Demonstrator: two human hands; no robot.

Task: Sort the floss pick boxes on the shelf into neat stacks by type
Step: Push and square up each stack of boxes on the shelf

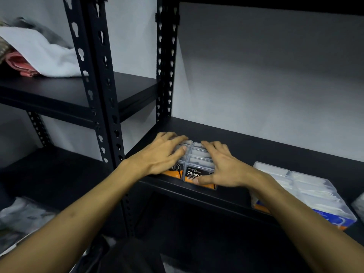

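We are squaring up the clear plastic floss pick boxes with black-and-orange charcoal labels (198, 170), which sit in two side-by-side stacks at the front left of the black metal shelf (246, 146). Our left hand (163, 154) and right hand (220, 168) lie flat on them, fingers spread and straight, gripping nothing. The clear boxes with blue-and-orange labels (307, 192) stand well apart to the right. Next, we judge, comes nudging edges flush.

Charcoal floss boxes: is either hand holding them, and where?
Neither grips; both hands, left hand and right hand, rest flat-fingered on the tops of the charcoal floss boxes.
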